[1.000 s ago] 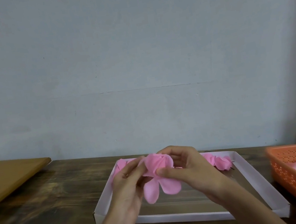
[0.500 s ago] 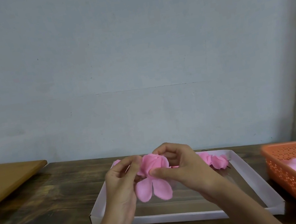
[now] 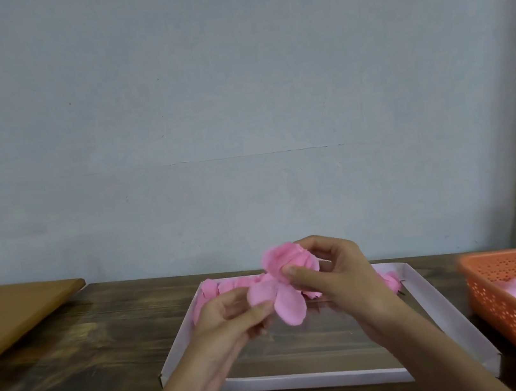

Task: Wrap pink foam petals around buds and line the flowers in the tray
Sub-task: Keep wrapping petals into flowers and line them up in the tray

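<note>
Pink flower [image 3: 290, 265] half wrapped: right hand [image 3: 339, 280] pinches its bunched top, left hand [image 3: 225, 320] pinches a loose petal [image 3: 259, 294]. Finished flowers [image 3: 217, 290] line only the tray's [image 3: 311, 380] far side, so there's plenty left to fill.

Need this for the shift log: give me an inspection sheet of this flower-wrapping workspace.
Surface: dark stained wooden table, tray and basket on it.
Job's things: half-wrapped pink foam flower held above the shallow white cardboard tray; finished pink foam flowers lined along its far wall; orange perforated plastic basket holds more pink pieces.
Clutter: nothing seen.
Grips: left hand pinches a loose lower petal; right hand holds the wrapped bud end.
Cables: nothing seen.
Surroundings: pale blue-grey wall; light-brown wooden board at left.
</note>
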Action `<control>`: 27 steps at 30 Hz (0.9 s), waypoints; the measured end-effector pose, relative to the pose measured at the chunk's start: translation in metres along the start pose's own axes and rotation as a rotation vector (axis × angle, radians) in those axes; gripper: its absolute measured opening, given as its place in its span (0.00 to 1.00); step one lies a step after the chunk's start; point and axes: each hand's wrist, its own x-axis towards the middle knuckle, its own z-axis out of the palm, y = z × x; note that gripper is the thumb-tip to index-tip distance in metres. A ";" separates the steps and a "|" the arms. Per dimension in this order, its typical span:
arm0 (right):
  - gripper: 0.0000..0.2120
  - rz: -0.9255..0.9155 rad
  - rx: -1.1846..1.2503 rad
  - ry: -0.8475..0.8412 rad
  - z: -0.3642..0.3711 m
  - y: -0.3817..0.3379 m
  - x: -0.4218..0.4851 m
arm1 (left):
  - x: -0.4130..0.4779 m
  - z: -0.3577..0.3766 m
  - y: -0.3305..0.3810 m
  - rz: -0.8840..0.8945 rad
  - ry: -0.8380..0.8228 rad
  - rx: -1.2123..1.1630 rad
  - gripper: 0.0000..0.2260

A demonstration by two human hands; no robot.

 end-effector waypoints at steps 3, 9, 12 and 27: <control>0.06 0.036 -0.004 -0.047 -0.005 0.000 0.000 | -0.001 0.002 -0.002 -0.027 0.052 -0.111 0.15; 0.07 0.013 -0.060 -0.202 -0.007 0.000 0.000 | 0.002 0.011 0.000 0.083 0.131 -0.248 0.08; 0.06 0.004 -0.085 -0.236 -0.006 -0.001 0.000 | 0.000 0.020 0.002 0.181 0.122 -0.287 0.03; 0.09 0.000 -0.195 -0.307 0.003 -0.001 -0.001 | -0.005 0.030 -0.008 0.099 0.164 -0.368 0.20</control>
